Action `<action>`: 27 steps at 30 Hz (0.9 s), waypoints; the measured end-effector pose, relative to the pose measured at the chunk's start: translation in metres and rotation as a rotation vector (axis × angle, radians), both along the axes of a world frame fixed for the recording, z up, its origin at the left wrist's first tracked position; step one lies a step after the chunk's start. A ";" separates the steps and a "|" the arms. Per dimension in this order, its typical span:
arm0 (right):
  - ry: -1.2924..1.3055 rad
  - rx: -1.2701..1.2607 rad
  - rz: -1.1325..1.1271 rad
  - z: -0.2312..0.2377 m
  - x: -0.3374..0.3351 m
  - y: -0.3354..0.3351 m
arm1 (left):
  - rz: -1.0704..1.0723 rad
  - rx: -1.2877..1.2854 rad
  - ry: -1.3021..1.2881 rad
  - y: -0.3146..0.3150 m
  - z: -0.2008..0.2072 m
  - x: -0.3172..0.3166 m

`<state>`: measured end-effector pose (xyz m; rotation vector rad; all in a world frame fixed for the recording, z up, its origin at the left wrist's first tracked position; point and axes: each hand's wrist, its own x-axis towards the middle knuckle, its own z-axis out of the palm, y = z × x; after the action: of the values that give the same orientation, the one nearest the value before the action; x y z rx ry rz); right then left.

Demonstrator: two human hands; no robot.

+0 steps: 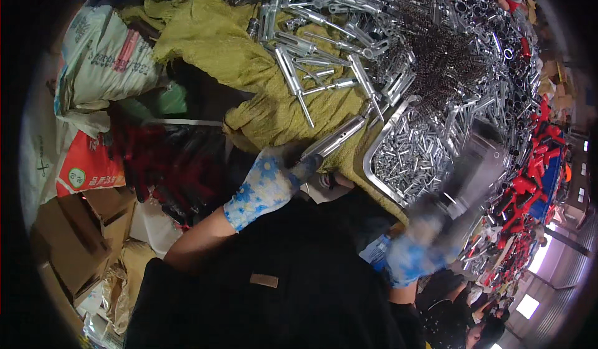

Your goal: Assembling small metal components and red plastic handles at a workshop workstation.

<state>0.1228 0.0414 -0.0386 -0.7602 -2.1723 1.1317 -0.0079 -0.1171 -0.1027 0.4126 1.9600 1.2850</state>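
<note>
My left hand [265,184], in a blue-and-white floral glove with dark fingers, is closed round the near end of a slotted silver metal tube [336,138]. The tube slants up and to the right over a yellow woven sack [249,56]. My right hand [414,249], in a matching glove, is smeared by motion. It grips a grey boxy tool [476,171], also blurred, whose exact kind I cannot make out. Beneath and beside the tool is a metal tray [372,156] of small silver pins [408,152]. Several silver tube-and-rod parts [289,78] lie on the sack beyond my left hand.
A dark heap of small springs [445,56] lies among shiny metal parts at the back. Red parts [523,190] are piled at the right. On the left are dark-red pieces [168,162], printed sacks [103,68] and cardboard boxes [71,243]. Another person [451,305] is at lower right.
</note>
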 end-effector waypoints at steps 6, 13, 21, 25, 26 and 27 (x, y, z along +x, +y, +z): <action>-0.896 0.557 0.311 -0.027 -0.028 -0.010 | 0.025 -0.013 -0.147 0.001 0.002 -0.005; -0.572 0.657 0.326 -0.014 -0.018 -0.006 | 0.067 0.010 -0.218 -0.002 -0.006 -0.007; -0.166 0.290 0.055 0.000 -0.010 0.022 | -0.070 -0.117 0.100 -0.002 0.008 -0.012; -0.011 0.199 -0.126 0.008 0.026 0.081 | -0.237 -0.104 0.492 -0.013 0.039 -0.034; -0.116 0.253 -0.224 0.007 0.039 0.099 | -0.246 -0.089 0.503 -0.017 0.049 -0.041; -0.223 0.358 -0.325 -0.001 0.052 0.114 | -0.361 -0.168 0.627 -0.021 0.060 -0.051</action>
<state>0.1744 0.1555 -0.0393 -1.0618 -2.2371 0.4966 -0.0588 -0.1381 -0.0431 1.1315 2.3284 0.8038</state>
